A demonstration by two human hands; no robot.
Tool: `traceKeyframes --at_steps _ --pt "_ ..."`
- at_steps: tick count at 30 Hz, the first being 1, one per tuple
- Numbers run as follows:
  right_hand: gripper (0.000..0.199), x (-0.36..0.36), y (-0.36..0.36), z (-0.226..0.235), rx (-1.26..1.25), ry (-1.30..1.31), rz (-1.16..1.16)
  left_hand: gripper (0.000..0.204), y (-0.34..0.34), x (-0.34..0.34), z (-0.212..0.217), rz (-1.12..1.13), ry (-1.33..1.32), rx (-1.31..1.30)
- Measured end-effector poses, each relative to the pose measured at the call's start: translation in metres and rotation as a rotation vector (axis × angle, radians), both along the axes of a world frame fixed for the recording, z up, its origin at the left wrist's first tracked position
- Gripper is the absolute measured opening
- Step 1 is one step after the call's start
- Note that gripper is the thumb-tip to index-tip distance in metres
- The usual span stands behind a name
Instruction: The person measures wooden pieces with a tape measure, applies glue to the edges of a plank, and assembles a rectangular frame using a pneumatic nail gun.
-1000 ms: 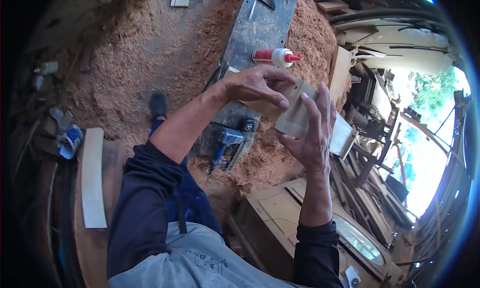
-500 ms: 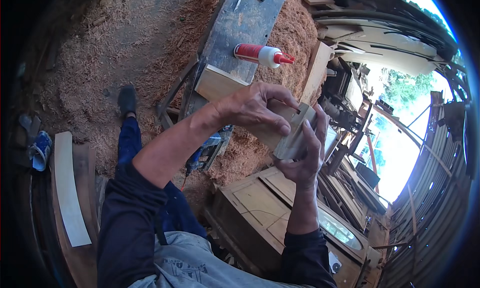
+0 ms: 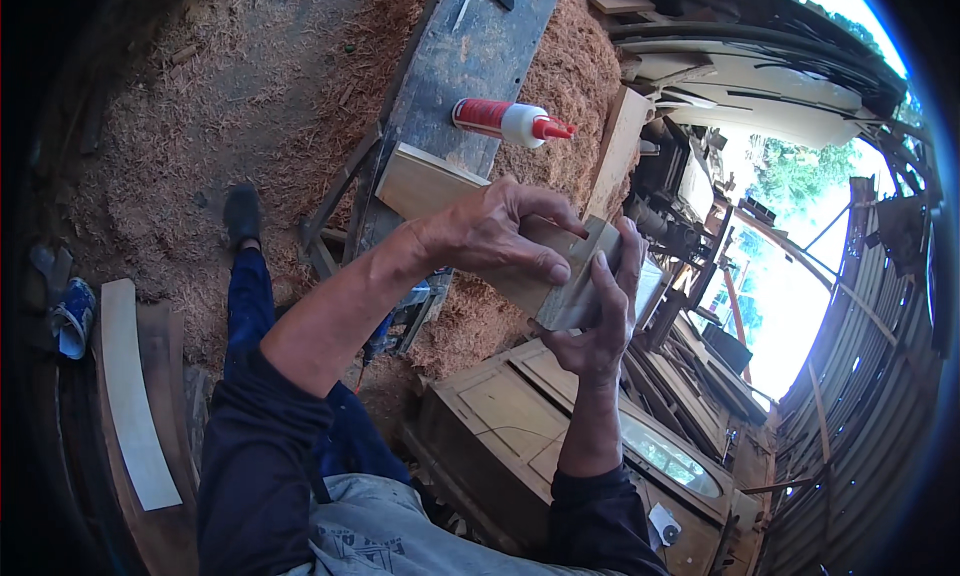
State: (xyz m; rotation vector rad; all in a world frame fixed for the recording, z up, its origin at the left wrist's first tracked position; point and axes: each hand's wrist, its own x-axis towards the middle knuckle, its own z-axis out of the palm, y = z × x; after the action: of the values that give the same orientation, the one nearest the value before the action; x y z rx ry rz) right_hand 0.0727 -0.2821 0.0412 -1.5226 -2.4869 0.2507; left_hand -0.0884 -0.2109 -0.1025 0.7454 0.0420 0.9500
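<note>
Out in front of my chest, both hands hold pale wooden pieces that meet at an angle. My left hand [image 3: 505, 238] is closed round a wooden board [image 3: 518, 284], its thumb and fingers over the near side. A small dark spot shows at its index fingertip, too small to make out. My right hand [image 3: 608, 311] is closed on a flat wooden piece [image 3: 582, 288] across the board's end, with the thumb on its face and the fingers behind the far edge. Whether the two pieces are joined or only pressed together cannot be told.
A narrow dark workbench [image 3: 465, 71] carries a red and white squeeze bottle [image 3: 500, 122] lying on its side and a light wooden board [image 3: 425, 181]. Wood shavings [image 3: 200, 126] cover the floor. Wooden door panels [image 3: 520, 406] lie at lower right; a pale plank [image 3: 138, 406] lies far left.
The whole view has shifted slightly, and both hands appear a little further left. The piece in my right hand has tilted, showing more of its flat face. Both grips stay the same.
</note>
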Motion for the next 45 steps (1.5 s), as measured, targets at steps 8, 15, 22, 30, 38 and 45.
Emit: traceKeyframes --at_steps 8,15,22,30,38,45 --pt "0.082 0.002 0.001 0.001 -0.005 -0.005 -0.014 0.044 0.001 0.0 -0.001 0.195 0.112 0.156" --pt "0.077 0.004 0.003 -0.004 0.018 0.021 -0.005 0.047 -0.007 -0.006 0.003 0.258 0.182 0.173" --pt "0.077 0.003 0.002 -0.003 0.047 0.015 0.0 0.052 -0.012 -0.006 0.002 0.364 0.307 0.321" --pt "0.077 -0.001 0.001 0.0 -0.011 0.022 -0.017 0.061 -0.027 -0.006 0.004 0.452 0.345 0.213" --pt "0.077 -0.002 0.003 0.006 0.014 0.045 -0.032 0.075 -0.04 -0.008 0.057 0.577 0.663 0.203" --pt "0.082 0.0 0.003 0.012 -0.015 0.066 -0.061 0.054 -0.035 -0.01 0.069 0.479 0.673 0.051"
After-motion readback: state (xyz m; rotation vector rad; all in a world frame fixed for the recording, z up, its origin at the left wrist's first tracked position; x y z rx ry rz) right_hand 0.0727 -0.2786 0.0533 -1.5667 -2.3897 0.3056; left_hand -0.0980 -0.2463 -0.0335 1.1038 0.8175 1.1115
